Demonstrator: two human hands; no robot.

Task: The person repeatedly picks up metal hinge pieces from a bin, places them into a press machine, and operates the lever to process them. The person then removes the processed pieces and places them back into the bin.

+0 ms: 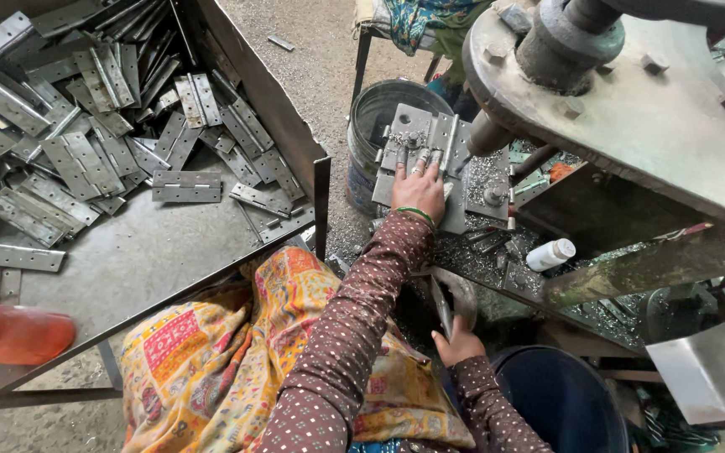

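Note:
My left hand (pixel 419 191), with a green bangle at the wrist, reaches forward onto a grey steel jig plate (pixel 404 126) under the machine's spindle (pixel 487 134). Its fingertips press a small metal hinge piece (pixel 424 158) against the jig. My right hand (pixel 458 342) is low and close to my body, closed around a curved metal lever handle (pixel 455 298). Both sleeves are brown with white dots. A yellow and orange patterned cloth (pixel 211 352) covers my lap.
A big steel tray (pixel 127 252) on the left holds several flat hinges (pixel 186 186). A metal bucket (pixel 375 109) stands behind the jig. The heavy machine head (pixel 631 92) overhangs the right. A white bottle (pixel 551 253), metal shavings, a dark blue bucket (pixel 560 394) and an orange object (pixel 10 334) lie nearby.

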